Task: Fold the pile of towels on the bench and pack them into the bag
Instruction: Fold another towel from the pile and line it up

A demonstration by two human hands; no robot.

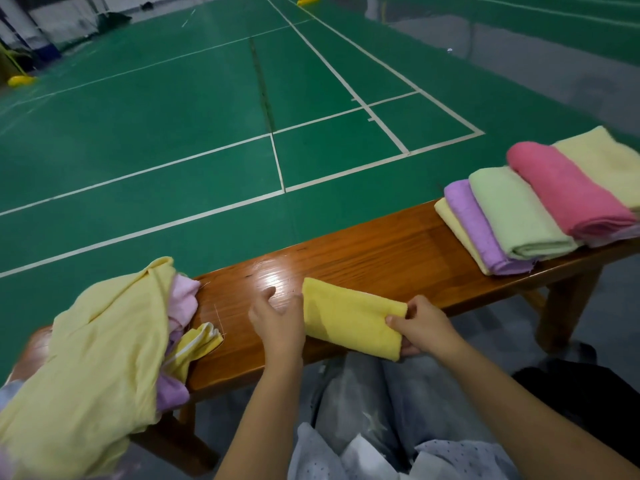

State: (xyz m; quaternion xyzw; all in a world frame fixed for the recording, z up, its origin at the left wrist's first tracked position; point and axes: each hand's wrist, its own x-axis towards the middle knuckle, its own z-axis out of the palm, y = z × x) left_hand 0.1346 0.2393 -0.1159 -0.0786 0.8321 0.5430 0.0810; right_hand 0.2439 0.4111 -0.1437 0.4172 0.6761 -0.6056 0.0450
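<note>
A folded yellow towel point(349, 318) lies on the wooden bench point(381, 254) in front of me. My right hand point(420, 323) pinches its right end, thumb on top and fingers underneath. At the towel's left edge sits my left hand point(277, 322), fingers loosely curled and touching the cloth. To the left is a loose pile of unfolded towels point(100, 358), mostly pale yellow with pink and purple showing. Folded towels point(533, 209) in yellow, purple, green and pink lie overlapped at the bench's right end. No bag is plainly visible.
Behind the bench stretches a green court floor point(207, 116) with white lines. My knees in grey trousers point(363, 393) are just below the bench edge. Something dark point(588, 393) lies on the floor at the lower right.
</note>
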